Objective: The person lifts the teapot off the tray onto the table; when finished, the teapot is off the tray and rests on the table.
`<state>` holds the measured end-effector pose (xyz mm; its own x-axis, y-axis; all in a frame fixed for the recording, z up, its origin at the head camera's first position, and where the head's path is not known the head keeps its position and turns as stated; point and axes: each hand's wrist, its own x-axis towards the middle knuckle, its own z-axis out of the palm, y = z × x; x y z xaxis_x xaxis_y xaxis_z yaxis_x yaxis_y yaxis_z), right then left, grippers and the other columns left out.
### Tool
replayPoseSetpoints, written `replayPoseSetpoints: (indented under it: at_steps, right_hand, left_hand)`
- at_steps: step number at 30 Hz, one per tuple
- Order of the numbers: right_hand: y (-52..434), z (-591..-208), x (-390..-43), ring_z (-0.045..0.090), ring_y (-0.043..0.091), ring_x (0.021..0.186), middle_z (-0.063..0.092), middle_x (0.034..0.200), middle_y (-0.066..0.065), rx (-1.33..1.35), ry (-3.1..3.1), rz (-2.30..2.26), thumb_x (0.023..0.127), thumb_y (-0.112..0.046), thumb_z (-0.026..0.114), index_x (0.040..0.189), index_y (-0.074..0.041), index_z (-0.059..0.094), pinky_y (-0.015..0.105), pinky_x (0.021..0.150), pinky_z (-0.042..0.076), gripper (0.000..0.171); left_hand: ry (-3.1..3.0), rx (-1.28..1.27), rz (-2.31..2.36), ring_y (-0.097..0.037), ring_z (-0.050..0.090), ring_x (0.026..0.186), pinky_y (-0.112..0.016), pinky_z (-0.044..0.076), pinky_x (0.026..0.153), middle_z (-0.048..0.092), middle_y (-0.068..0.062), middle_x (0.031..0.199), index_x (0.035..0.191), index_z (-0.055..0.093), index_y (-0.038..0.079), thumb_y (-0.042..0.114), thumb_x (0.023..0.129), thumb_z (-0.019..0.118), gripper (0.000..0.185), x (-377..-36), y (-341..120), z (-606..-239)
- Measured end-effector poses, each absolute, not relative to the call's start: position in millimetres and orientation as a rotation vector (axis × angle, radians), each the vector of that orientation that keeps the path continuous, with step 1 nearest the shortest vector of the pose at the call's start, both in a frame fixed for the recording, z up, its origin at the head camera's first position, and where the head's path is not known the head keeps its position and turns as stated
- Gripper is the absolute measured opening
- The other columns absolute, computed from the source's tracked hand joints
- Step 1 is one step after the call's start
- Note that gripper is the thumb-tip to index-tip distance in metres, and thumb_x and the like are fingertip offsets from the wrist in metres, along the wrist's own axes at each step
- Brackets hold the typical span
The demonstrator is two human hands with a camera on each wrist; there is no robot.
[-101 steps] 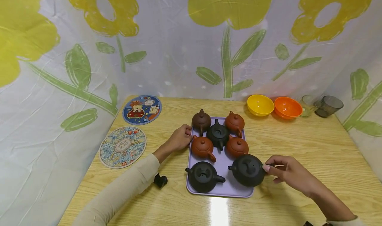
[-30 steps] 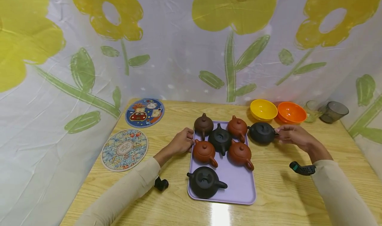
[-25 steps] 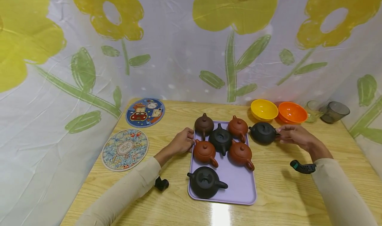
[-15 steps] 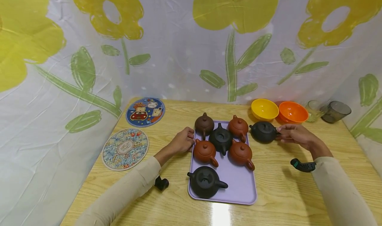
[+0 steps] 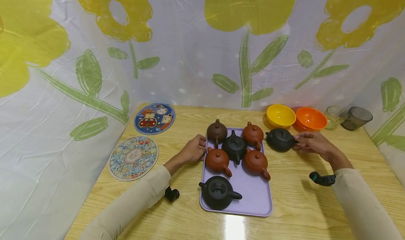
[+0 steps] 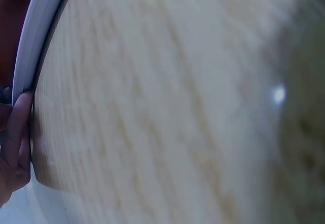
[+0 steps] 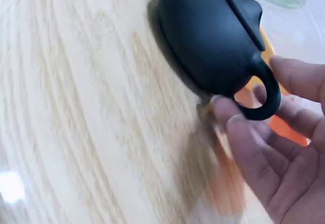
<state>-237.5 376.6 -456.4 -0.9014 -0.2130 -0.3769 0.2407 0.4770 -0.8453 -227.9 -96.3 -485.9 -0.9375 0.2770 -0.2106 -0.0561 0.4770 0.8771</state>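
Observation:
A black teapot [image 5: 278, 139] stands on the wooden table just right of the lavender tray [image 5: 253, 196]. My right hand [image 5: 308, 143] pinches its loop handle; in the right wrist view the teapot [image 7: 210, 43] sits on the wood, with the thumb and fingers of that hand [image 7: 264, 148] around the handle. My left hand [image 5: 193, 150] grips the tray's left edge, and its fingers [image 6: 15, 137] lie against the tray rim [image 6: 40, 26]. On the tray are several teapots: a dark brown one [image 5: 216, 131], a black one [image 5: 234, 146], three red-brown ones and a black one in front [image 5: 218, 193].
A yellow bowl [image 5: 280, 115] and an orange bowl [image 5: 311, 119] stand right behind the black teapot, with two glass cups [image 5: 355, 117] further right. Two round coasters [image 5: 133, 157] lie at the table's left. A flowered cloth hangs behind.
My right hand carried the black teapot from the tray's front right corner to the table right of the tray, near the bowls. The left hand has stayed on the tray edge.

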Motion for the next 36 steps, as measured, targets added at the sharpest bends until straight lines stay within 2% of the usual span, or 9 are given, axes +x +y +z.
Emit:
replayPoseSetpoints:
  at_steps: [3, 7, 9, 13, 17, 21, 27, 36]
  right_hand:
    - [377.7, -456.3, -235.1, 0.073, 0.014, 0.096, 0.07, 0.117, 0.008, 0.023, 2.364, -1.394, 0.103, -0.041, 0.053, 0.145, 0.009, 0.039, 0.034, 0.088, 0.062, 0.067]
    - [378.9, -454.1, -229.2, 0.072, 0.011, 0.093, 0.065, 0.123, 0.014, 0.035, 2.459, -1.366, 0.102, -0.047, 0.053, 0.146, 0.008, 0.038, 0.031, 0.084, 0.063, 0.072]
    - [379.8, -452.2, -224.9, 0.071, 0.007, 0.091, 0.065, 0.121, 0.011, 0.045, 2.499, -1.359, 0.102, -0.049, 0.052, 0.145, 0.007, 0.04, 0.028, 0.081, 0.063, 0.072]
    - [382.5, -447.3, -215.5, 0.069, 0.003, 0.089, 0.063, 0.114, -0.005, 0.04, 2.554, -1.358, 0.102, -0.05, 0.051, 0.144, 0.006, 0.043, 0.026, 0.078, 0.062, 0.071]
    - [384.0, -440.6, -205.3, 0.069, 0.003, 0.089, 0.061, 0.108, -0.018, 0.006, 2.591, -1.37, 0.102, -0.048, 0.051, 0.142, 0.005, 0.044, 0.026, 0.076, 0.062, 0.066]
    - [382.0, -433.1, -194.5, 0.069, 0.005, 0.088, 0.06, 0.102, -0.028, -0.034, 2.627, -1.383, 0.103, -0.042, 0.053, 0.137, 0.003, 0.048, 0.029, 0.073, 0.062, 0.057]
    - [366.7, -422.2, -174.6, 0.07, 0.008, 0.086, 0.063, 0.099, -0.027, -0.097, 2.646, -1.389, 0.104, -0.035, 0.054, 0.13, 0.002, 0.053, 0.03, 0.071, 0.062, 0.045]
    - [329.2, -416.9, -153.2, 0.068, 0.012, 0.085, 0.064, 0.101, -0.022, -0.138, 2.591, -1.359, 0.105, -0.033, 0.053, 0.129, 0.002, 0.058, 0.031, 0.069, 0.061, 0.043]
  left_hand:
    - [2.406, 0.177, 1.448, -0.029, 0.065, 0.104, -0.031, 0.063, 0.061, 0.058, -0.02, 0.121, 0.133, 0.048, -0.001, -0.002, 0.094, 0.056, 0.04, -228.4, -96.2, -486.7]
    - [2.404, 0.171, 1.449, -0.03, 0.064, 0.106, -0.031, 0.063, 0.061, 0.057, -0.02, 0.121, 0.134, 0.047, -0.001, -0.001, 0.094, 0.057, 0.04, -228.6, -96.1, -487.5]
    - [2.406, 0.174, 1.444, -0.03, 0.064, 0.107, -0.03, 0.063, 0.062, 0.056, -0.02, 0.121, 0.134, 0.047, -0.001, -0.001, 0.094, 0.057, 0.041, -228.4, -96.1, -487.6]
    - [2.419, 0.17, 1.438, -0.026, 0.065, 0.098, -0.03, 0.063, 0.061, 0.058, -0.02, 0.12, 0.133, 0.049, -0.001, 0.001, 0.093, 0.059, 0.041, -228.4, -96.2, -487.7]
    - [2.406, 0.143, 1.455, -0.023, 0.064, 0.089, -0.031, 0.063, 0.061, 0.058, -0.02, 0.12, 0.134, 0.05, -0.001, 0.001, 0.093, 0.06, 0.042, -228.9, -96.1, -487.6]
    - [2.389, 0.122, 1.475, -0.021, 0.062, 0.088, -0.031, 0.063, 0.061, 0.058, -0.02, 0.12, 0.134, 0.05, -0.001, 0.001, 0.093, 0.06, 0.043, -229.4, -95.7, -487.8]
    - [2.382, 0.108, 1.494, -0.02, 0.062, 0.088, -0.032, 0.063, 0.06, 0.059, -0.02, 0.118, 0.132, 0.05, -0.001, 0.0, 0.092, 0.061, 0.042, -229.0, -95.5, -488.8]
    - [2.39, 0.103, 1.489, -0.02, 0.062, 0.088, -0.032, 0.063, 0.06, 0.059, -0.019, 0.117, 0.132, 0.051, -0.001, 0.001, 0.092, 0.062, 0.041, -229.8, -94.2, -488.1]
